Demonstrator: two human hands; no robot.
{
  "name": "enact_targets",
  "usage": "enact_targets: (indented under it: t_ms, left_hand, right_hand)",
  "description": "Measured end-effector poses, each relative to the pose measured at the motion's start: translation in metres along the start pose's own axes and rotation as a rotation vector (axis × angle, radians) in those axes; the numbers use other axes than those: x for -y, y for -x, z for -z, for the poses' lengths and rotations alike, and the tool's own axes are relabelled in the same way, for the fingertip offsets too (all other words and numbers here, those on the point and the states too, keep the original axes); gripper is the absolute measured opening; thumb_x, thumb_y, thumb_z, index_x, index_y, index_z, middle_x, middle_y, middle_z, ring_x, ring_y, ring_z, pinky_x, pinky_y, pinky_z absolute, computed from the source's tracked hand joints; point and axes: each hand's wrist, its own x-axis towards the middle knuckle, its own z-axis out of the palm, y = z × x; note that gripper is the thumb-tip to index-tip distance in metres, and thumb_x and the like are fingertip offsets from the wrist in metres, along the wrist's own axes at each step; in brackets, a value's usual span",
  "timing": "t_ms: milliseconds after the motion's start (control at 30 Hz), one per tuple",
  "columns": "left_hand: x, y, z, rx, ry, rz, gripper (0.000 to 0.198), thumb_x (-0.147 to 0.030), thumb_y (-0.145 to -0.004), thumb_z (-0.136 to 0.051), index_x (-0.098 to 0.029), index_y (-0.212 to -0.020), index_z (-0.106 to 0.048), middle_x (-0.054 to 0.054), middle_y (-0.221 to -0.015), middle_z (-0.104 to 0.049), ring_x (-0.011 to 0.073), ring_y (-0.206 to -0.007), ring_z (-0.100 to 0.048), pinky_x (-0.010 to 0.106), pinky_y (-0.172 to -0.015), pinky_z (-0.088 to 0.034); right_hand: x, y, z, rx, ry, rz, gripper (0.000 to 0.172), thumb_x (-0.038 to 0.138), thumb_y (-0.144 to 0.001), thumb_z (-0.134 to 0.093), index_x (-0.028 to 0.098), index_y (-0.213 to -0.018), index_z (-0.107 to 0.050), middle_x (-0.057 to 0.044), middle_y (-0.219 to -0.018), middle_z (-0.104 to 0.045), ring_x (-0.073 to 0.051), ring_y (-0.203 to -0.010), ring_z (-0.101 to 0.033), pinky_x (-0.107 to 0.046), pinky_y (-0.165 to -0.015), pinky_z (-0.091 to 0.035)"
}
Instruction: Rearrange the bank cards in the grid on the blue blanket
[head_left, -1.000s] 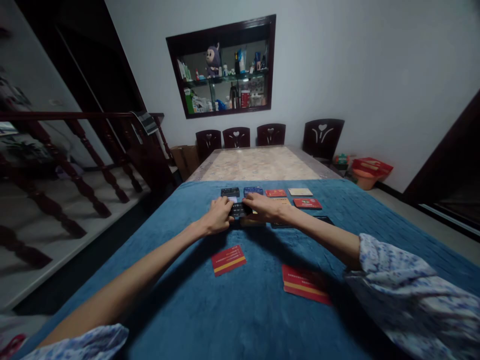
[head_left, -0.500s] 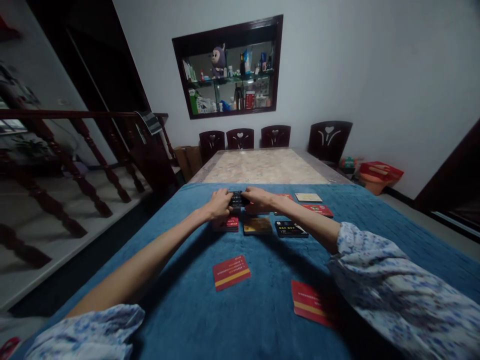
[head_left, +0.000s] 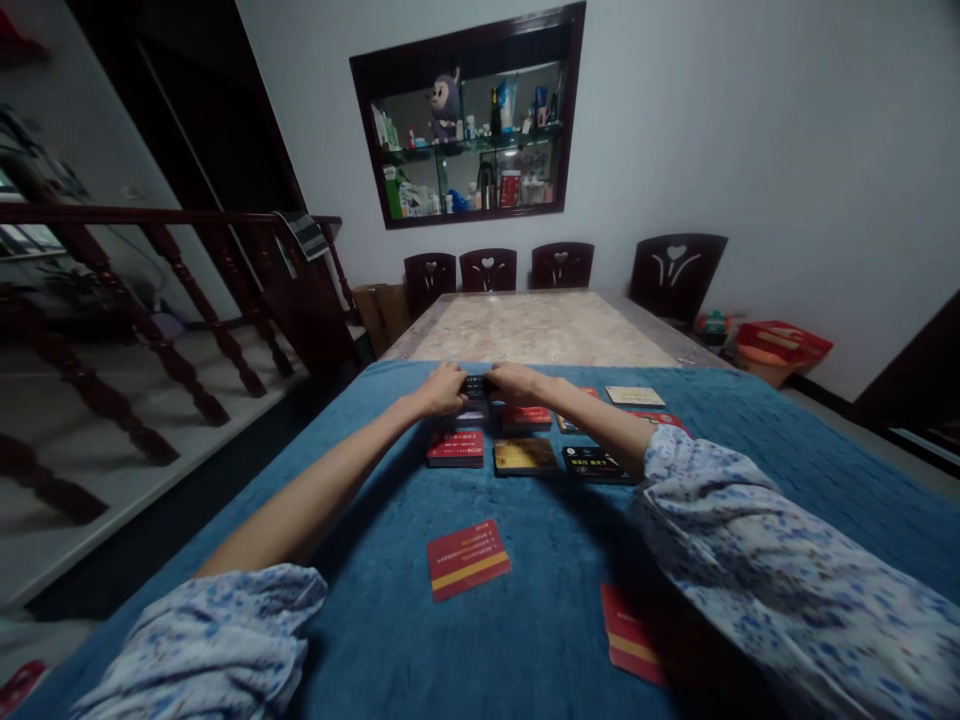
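Between my two hands at the back of the card stacks is a black stack of cards. My left hand is closed on its left end, and my right hand grips the right end. Just in front of them lies a pale purplish stack, partly hidden by the left hand. Nearer to me sit a red card stack, a gold card stack and a black VIP card stack. Behind the gold one is another red stack. My right forearm covers part of the stacks there.
Two loose red cards with yellow stripes, one left and one right, lie on the blue cloth. A cream stack rests at the right rear. Beyond is the bare tabletop with chairs around it.
Both hands have moved a little farther back with the black cards, uncovering the pale purplish stack and more of the front red stack. The camera view has shifted slightly.
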Motion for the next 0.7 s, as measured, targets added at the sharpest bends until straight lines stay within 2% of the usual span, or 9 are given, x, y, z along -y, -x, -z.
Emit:
enact_targets:
  t_ms: [333, 700]
  left_hand:
    - [0.013, -0.02, -0.012, 0.054, -0.01, 0.06, 0.033, -0.018, -0.078, -0.059, -0.014, -0.108, -0.069, 0.012, -0.117, -0.064, 0.0295, -0.114, -0.056, 0.035, -0.098, -0.049]
    - [0.024, -0.045, -0.031, 0.101, -0.012, 0.102, 0.028, -0.019, -0.074, -0.061, -0.015, -0.099, -0.072, 0.008, -0.104, -0.068, 0.0261, -0.103, -0.062, 0.03, -0.091, -0.052]
  right_hand:
    - [-0.009, -0.028, -0.014, 0.029, 0.02, -0.013, 0.028, 0.024, -0.088, -0.064, 0.011, -0.113, -0.071, -0.017, -0.115, -0.072, -0.026, -0.103, -0.068, -0.029, -0.085, -0.051]
    - [-0.018, -0.049, -0.025, 0.103, 0.012, -0.039, 0.031, 0.022, -0.085, -0.064, 0.012, -0.113, -0.073, -0.016, -0.114, -0.074, -0.026, -0.106, -0.069, -0.028, -0.085, -0.052]
